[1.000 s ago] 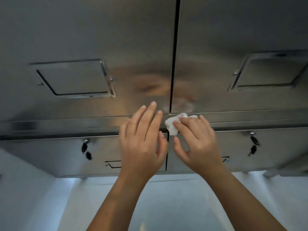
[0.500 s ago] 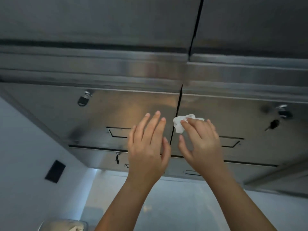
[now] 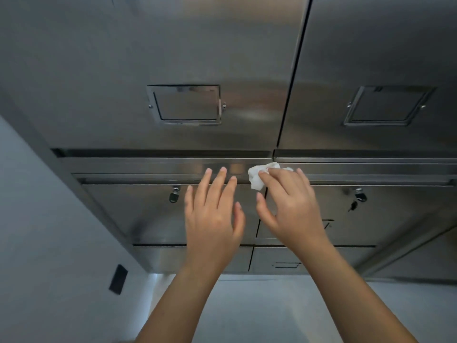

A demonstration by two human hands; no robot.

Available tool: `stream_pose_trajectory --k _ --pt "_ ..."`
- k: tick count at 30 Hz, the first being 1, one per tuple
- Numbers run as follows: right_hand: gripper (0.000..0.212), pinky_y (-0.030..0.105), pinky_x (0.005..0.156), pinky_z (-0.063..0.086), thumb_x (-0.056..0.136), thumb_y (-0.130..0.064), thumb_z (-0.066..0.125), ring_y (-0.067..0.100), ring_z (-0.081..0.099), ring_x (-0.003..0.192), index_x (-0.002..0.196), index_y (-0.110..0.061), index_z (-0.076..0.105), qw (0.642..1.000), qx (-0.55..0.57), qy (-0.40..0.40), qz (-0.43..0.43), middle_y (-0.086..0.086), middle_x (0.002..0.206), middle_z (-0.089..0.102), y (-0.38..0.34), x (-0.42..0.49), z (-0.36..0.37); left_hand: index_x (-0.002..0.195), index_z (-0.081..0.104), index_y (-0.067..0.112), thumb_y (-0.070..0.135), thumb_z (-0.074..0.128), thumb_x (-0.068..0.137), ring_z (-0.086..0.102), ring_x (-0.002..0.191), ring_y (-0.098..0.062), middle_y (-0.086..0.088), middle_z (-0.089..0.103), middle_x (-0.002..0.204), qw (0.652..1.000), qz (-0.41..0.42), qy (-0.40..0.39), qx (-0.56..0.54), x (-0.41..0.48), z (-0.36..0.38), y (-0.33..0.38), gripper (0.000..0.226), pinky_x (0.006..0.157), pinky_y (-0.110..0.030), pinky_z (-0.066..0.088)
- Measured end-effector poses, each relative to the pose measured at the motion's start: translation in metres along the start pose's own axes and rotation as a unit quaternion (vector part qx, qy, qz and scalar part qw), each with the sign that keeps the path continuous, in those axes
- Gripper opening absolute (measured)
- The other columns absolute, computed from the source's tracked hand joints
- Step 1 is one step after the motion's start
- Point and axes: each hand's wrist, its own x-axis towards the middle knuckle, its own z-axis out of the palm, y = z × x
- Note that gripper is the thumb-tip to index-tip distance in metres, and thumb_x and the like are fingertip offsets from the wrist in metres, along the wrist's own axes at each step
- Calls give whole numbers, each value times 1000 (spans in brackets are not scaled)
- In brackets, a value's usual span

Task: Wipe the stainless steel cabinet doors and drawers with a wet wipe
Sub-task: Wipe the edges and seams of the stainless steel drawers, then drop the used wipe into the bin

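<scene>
Wet wipe pressed under right hand fingertips, thumb apart, left hand flat, fingers spread

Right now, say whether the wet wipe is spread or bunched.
Bunched: the wet wipe is a crumpled wad pressed under the right hand.

My right grip presses the bunched wet wipe onto the steel ledge below the cabinet doors. My left grip, fingers straight, is just beside it.
</scene>
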Motion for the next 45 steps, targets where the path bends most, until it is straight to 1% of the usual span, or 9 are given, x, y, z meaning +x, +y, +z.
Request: stream_pose_trajectory --k 6,9,13,17,20,22,29,34,45 --pt "39 50 94 41 82 -24 46 28 65 92 101 2 68 1000 -1 -18 3 14 99 67 -36 0 -13 117 64 5 23 39 85 47 125 -34 -12 57 129 999 6 -31 -4 2 -33 -13 44 99 -58 32" --pt "40 52 95 40 82 -25 45 28 65 96 104 1 68 999 10 -38 -2 14 103 67 -41 -7 -20 118 64 5 18 50 83 48 125 -33 -12 57 129 1000 -2 -31 3 -4 -41 -7 39 99 -59 32" --pt "41 54 94 42 82 -25 44 29 65 96 104 2 68 997 37 -52 -33 15 103 67 -41 -13 -29 119 63 5 17 56 80 49 124 -33 -12 58 128 998 -33 -30 38 -22 -51 5 41 99 -59 31" --pt "42 53 94 41 82 -26 43 29 65 95 104 1 68 995 66 -55 -53 15 102 67 -37 -20 -38 120 62 5 21 47 85 49 124 -32 -11 58 128 995 -70 -32 68 -43 -62 17 41 98 -59 32" --pt "42 52 95 38 82 -26 43 28 65 95 103 1 68 991 95 -57 -76 14 102 67 -37 -24 -41 120 61 4 15 58 82 48 125 -32 -11 58 129 991 -104 -23 81 -53 -66 27 40 98 -59 33" --pt "42 52 95 38 82 -26 43 28 65 94 103 0 68 987 115 -59 -94 13 101 67 -38 -25 -42 120 62 3 14 59 81 49 124 -33 -12 58 128 987 -124 -15 97 -61 -70 34 41 97 -60 34" --pt "39 54 90 43 81 -25 45 28 66 88 99 0 69 968 188 -51 -155 13 98 68 -51 -35 -34 117 63 3 13 59 78 51 121 -36 -13 59 126 962 -225 6 157 -94 -85 40 40 95 -61 34" --pt "40 54 88 45 80 -27 45 27 66 90 99 -1 70 948 246 -79 -186 12 99 68 -83 -47 -21 113 65 3 12 62 75 55 117 -35 -13 62 122 941 -271 11 203 -117 -97 38 39 90 -62 39" --pt "40 51 89 44 81 -27 45 27 65 90 100 -2 69 910 304 -127 -251 10 99 67 -180 -48 17 121 60 1 16 46 85 50 122 -36 -14 57 129 897 -379 23 226 -160 -137 -27 42 94 -63 35"
